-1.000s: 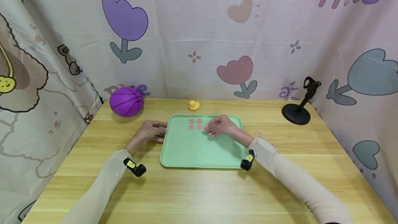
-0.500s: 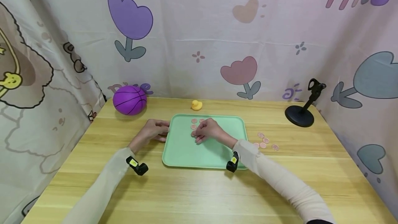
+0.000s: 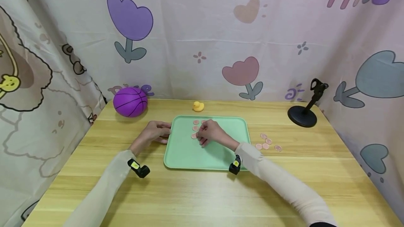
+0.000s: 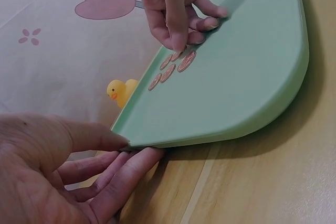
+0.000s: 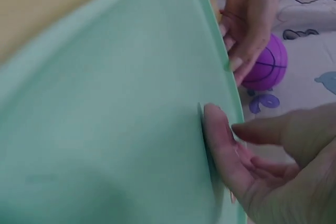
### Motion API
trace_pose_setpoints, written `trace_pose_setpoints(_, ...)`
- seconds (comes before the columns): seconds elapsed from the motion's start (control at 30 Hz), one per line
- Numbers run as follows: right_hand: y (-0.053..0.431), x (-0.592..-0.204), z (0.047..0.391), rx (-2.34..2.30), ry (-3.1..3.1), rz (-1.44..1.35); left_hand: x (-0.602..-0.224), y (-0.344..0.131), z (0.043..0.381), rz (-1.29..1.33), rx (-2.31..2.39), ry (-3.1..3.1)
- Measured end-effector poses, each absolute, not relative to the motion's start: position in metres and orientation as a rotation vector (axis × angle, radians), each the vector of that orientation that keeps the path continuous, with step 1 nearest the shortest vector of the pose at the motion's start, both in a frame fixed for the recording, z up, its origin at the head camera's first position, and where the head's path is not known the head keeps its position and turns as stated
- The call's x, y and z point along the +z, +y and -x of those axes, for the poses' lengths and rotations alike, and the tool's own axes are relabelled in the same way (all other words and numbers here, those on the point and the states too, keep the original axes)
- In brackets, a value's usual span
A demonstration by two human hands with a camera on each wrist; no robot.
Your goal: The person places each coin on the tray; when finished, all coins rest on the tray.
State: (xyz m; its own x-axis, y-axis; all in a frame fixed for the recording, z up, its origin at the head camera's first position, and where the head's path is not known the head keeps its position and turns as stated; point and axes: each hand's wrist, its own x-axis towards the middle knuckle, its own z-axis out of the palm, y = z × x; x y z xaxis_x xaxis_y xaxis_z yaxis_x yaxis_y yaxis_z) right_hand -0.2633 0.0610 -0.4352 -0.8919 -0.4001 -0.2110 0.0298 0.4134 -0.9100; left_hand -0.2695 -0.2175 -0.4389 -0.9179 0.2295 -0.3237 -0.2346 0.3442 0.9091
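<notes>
The left hand [image 3: 153, 133] pinches the left edge of the green tray [image 3: 186, 157]. The right hand [image 3: 212, 132] bends its fingers over the coins [image 3: 195, 128] near the tray's far edge; whether it grips one is unclear. Five more coins [image 3: 268, 141] lie on the desk [image 3: 189, 199] beside the tray's right edge. A yellow duck [image 3: 198, 107] sits by the desk's far edge, a purple ball [image 3: 130, 102] at its far left corner.

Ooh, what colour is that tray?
The tray is plain pale mint green, best seen in the head view.
</notes>
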Motion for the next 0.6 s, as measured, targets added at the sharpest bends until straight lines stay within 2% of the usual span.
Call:
trace_pose_setpoints(0.2,0.093,-0.431,0.268,-1.477,2.311,0.395,-0.439,-0.217,0.270,0.024,1.596,2.216)
trace_pose_setpoints(0.6,0.190,-0.422,0.278,-1.442,2.510,0.480,-0.441,-0.218,0.270,0.011,1.593,2.224)
